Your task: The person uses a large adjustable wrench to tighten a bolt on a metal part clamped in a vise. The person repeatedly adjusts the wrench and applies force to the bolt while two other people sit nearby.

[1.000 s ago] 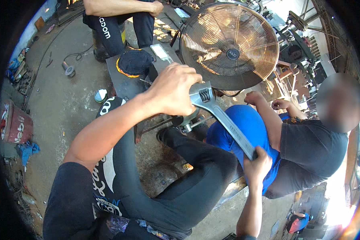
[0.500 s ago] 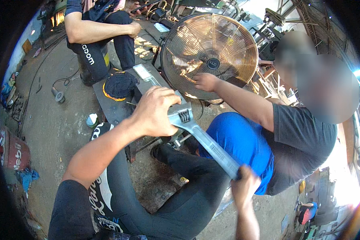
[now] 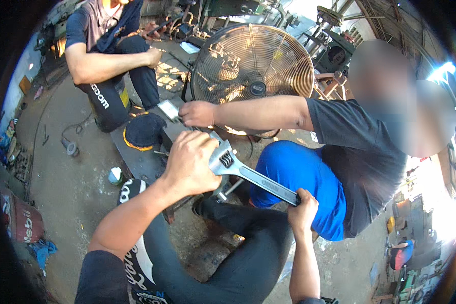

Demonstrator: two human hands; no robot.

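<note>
A large steel adjustable wrench (image 3: 266, 183) slants down to the right in front of me. My right hand (image 3: 303, 212) is closed round the end of its handle. At its head, my left hand (image 3: 191, 161) is closed over the jaw end; what the jaws hold is mostly hidden under my fingers. Just beyond, a co-worker's hand (image 3: 197, 114) reaches in from the right, beside a pale rectangular piece (image 3: 169, 110). A dark cap with a yellow edge (image 3: 144, 130) lies on the low metal bench (image 3: 125, 148), left of my left hand.
A big round fan (image 3: 253, 66) stands behind the bench. One co-worker in blue shorts (image 3: 278, 169) crouches close on the right; another person (image 3: 101, 66) sits far left. On the floor are an angle grinder (image 3: 72, 148), a can (image 3: 115, 176) and a red bucket (image 3: 23, 218).
The wrench's handle end has swung up and slightly left with my right hand. The co-worker's hand has moved left, from before the fan to the pale rectangular piece. My view has shifted somewhat.
</note>
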